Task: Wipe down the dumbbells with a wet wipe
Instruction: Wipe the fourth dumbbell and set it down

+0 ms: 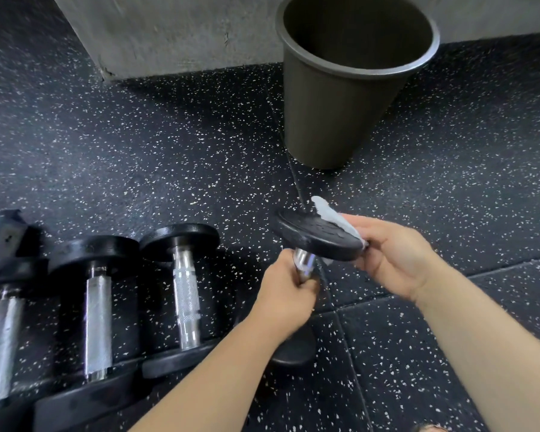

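Three dumbbells (99, 322) lie on the floor (138, 135); a fourth dumbbell (312, 235) is in hand.
Speckled black rubber flooring carries a dark bin (334, 113) standing upright by the concrete wall (169, 32), with the three side by side at the left. Right of them the fourth stands tilted: the left grip (284, 291) is wrapped round its chrome handle, and the right grip (396, 254) pinches a pale wet wipe (331, 216) against the upper plate's rim.

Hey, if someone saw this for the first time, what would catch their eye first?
The dumbbell held up at centre: the left hand grips its handle while the right hand holds a wipe on its top plate. Behind stands a dark bin; three more dumbbells lie at left.
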Action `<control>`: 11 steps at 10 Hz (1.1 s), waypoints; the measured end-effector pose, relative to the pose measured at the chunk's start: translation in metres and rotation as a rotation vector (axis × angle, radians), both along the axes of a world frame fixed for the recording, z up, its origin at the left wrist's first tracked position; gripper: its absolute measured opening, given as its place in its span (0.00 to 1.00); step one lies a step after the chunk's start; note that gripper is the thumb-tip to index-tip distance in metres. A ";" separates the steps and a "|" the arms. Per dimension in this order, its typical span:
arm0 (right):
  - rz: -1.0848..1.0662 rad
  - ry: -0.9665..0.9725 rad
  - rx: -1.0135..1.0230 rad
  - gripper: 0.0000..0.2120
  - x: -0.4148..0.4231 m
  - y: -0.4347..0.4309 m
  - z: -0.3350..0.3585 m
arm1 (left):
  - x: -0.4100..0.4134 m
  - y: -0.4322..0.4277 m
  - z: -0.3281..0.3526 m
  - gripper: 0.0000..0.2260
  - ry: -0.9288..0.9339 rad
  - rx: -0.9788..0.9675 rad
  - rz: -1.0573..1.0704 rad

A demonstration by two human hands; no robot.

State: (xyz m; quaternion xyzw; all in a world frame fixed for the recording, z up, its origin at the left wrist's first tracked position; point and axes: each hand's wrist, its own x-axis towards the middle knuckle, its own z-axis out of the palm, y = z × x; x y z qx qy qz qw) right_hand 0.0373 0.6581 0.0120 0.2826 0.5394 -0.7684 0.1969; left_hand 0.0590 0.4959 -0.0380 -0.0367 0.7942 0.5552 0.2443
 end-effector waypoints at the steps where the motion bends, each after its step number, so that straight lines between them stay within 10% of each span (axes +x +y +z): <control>1: -0.201 0.122 -0.073 0.17 0.026 -0.028 0.004 | -0.006 0.000 0.000 0.09 -0.013 -0.013 0.060; 6: 0.002 0.976 1.342 0.22 0.041 -0.071 -0.036 | -0.011 -0.005 -0.002 0.10 -0.022 -0.088 0.067; 8: 0.622 1.098 1.449 0.37 0.005 -0.088 -0.015 | -0.030 0.024 0.038 0.17 0.339 0.007 0.350; 10: 0.501 1.329 1.642 0.25 0.016 -0.051 -0.011 | -0.008 0.006 0.008 0.11 0.068 -0.108 -0.067; 11: 0.483 1.227 1.643 0.21 0.030 -0.012 -0.022 | -0.016 0.002 0.006 0.09 -0.050 -0.117 0.079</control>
